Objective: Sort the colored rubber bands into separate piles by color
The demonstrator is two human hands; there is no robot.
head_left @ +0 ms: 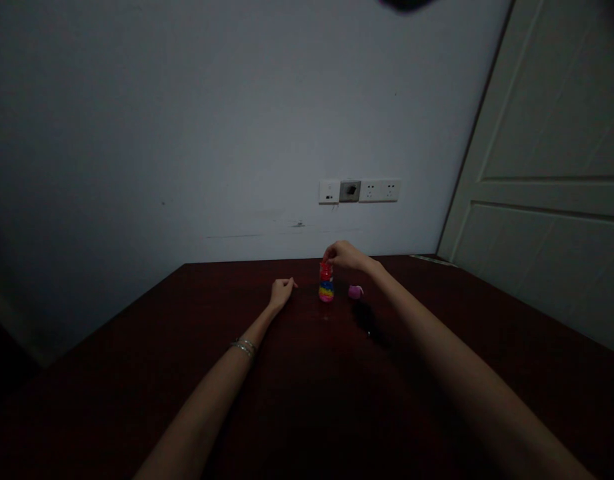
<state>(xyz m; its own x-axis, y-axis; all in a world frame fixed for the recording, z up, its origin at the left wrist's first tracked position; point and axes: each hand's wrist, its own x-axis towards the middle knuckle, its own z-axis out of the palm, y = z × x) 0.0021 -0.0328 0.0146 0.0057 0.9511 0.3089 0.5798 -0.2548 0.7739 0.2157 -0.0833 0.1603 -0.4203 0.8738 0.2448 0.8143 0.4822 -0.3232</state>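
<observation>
A small clear jar [326, 288] stands upright on the dark reddish-brown table, with layers of pink, yellow, blue and red inside. Over its mouth is my right hand [343, 255], fingers pinched together and pointing down at the rim. Whatever those fingertips hold, if anything, is too small and dark to make out. My left hand [283, 292] rests on the table to the left of the jar, apart from it, its fingers curled closed with nothing visible in them. A small purple object [355, 292] with a pale strand lies right of the jar, beneath my right forearm.
The table [187, 347] reaches back to a pale wall [211, 133]. Sockets and switch plates [379, 191] are set in the wall behind the jar. A white panelled door [547, 167] stands at the right. My right arm casts a dark shadow on the tabletop.
</observation>
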